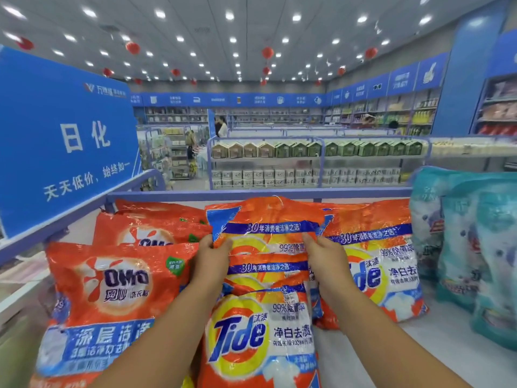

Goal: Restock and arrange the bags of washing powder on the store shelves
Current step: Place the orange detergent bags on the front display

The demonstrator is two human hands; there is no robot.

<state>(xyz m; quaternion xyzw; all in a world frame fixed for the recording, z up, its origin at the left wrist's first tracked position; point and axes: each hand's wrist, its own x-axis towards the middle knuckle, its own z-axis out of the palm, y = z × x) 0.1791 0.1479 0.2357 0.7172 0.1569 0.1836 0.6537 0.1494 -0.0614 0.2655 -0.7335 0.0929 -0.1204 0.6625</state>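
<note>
The shelf [363,357] is a pale flat deck with a lilac rail along its far edge, and bags of washing powder cover most of it. Toward its right edge stand the teal bags [475,247], upright and pressed side by side. Toward the left edge lie the orange OMO bags [112,289], one overlapping another behind it. Between these, at the middle of the shelf, the orange Tide bags [263,331] lie stacked in a row running from the near edge to the far rail, with one more Tide bag [383,264] lying just to their right.

Both forearms reach forward from the near edge, roughly parallel. The left hand [212,259] grips the left edge of the rear Tide bag [268,222], thumb on its printed face and fingers curled behind it (only the knuckles show). The right hand [324,256] holds the same bag near its right edge, thumb and fingers pinching the film just under the blue band. The bag is tilted up off the stack, its top leaning toward the far rail.
</note>
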